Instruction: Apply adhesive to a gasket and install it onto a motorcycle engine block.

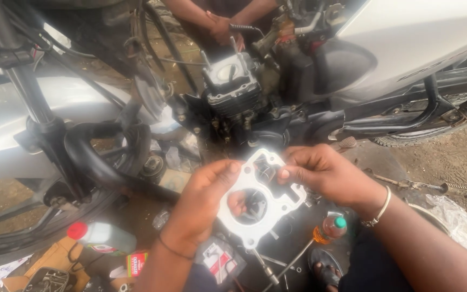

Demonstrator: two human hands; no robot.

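I hold a flat white gasket (260,208) with a large round hole and several smaller cut-outs, in front of a motorcycle engine. My left hand (204,205) grips its left edge, thumb on top near the upper left corner. My right hand (325,173), with a metal bangle on the wrist, pinches the upper right edge. Beyond the gasket the open engine cylinder (232,81) with long studs stands in the motorcycle frame. Another person's hands (224,28) rest behind the engine.
The front wheel and fork (44,124) stand at left, the silver fuel tank (422,38) at upper right. On the ground lie a grey bottle with a red cap (101,235), a small orange bottle with a green cap (329,228), a small red-and-white packet (220,262), loose tools (422,185) and cardboard.
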